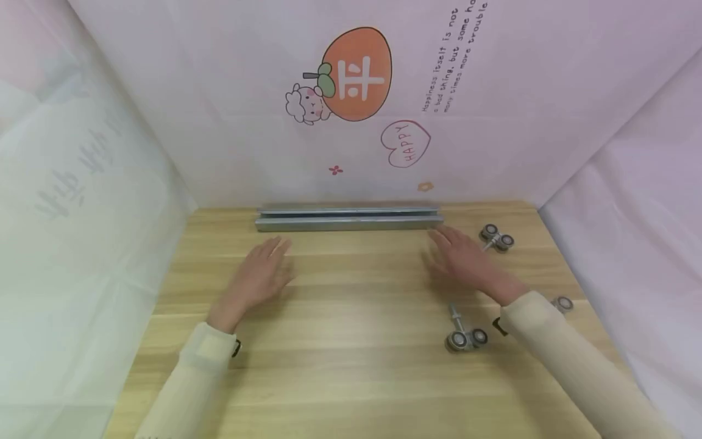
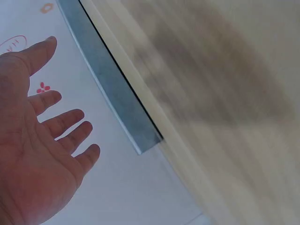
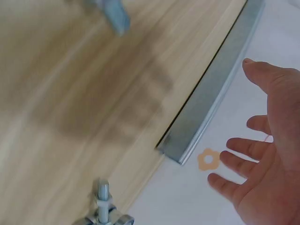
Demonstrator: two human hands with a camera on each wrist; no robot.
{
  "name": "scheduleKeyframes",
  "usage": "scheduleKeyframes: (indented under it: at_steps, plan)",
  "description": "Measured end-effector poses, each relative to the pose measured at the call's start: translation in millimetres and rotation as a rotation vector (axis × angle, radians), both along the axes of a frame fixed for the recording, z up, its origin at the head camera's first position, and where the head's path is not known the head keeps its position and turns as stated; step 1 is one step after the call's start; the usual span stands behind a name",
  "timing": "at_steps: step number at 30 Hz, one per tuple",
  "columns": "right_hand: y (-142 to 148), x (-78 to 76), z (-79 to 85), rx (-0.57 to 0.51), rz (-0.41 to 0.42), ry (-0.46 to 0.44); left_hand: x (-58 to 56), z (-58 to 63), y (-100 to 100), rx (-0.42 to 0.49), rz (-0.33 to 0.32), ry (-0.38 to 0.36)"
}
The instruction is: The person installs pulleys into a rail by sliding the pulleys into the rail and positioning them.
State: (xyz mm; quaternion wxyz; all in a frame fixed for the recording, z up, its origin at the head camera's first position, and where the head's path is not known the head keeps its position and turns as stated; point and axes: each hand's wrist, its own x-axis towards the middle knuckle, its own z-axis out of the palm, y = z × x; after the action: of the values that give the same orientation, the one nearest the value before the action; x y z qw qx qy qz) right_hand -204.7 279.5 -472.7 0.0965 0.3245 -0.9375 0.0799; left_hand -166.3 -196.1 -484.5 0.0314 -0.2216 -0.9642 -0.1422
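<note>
A silvery metal rail with a dark groove along its length lies at the far edge of the wooden table, in front of the back sheet. My left hand hovers before the rail's left end, fingers relaxed and holding nothing. On the other side, my right hand is near the rail's right end, also empty, its fingertips close to the metal. Both wrist views show the spread fingers apart from the rail's end. A two-wheeled roller with a bolt lies just below my right hand.
A second roller sits at the back right, and a third is partly hidden by my right sleeve. White printed sheets wall in the wooden table at the back and both sides.
</note>
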Motion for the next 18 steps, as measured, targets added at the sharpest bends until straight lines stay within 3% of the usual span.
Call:
scheduleKeyframes:
  at_steps: [5,12,18]
  plan:
    - [6.5,-28.7,-2.0,0.004,0.050,-0.085,-29.2,1.4,-5.0,0.011,-0.017,-0.028]
    - [0.3,-72.4,-4.7,0.034,-0.012,-0.249,-75.6,0.6,-1.6,-0.038,-0.019,-0.105]
    - [-11.1,-100.2,-2.7,0.039,-0.013,-0.276,-104.6,-0.2,-0.9,-0.035,0.021,-0.155]
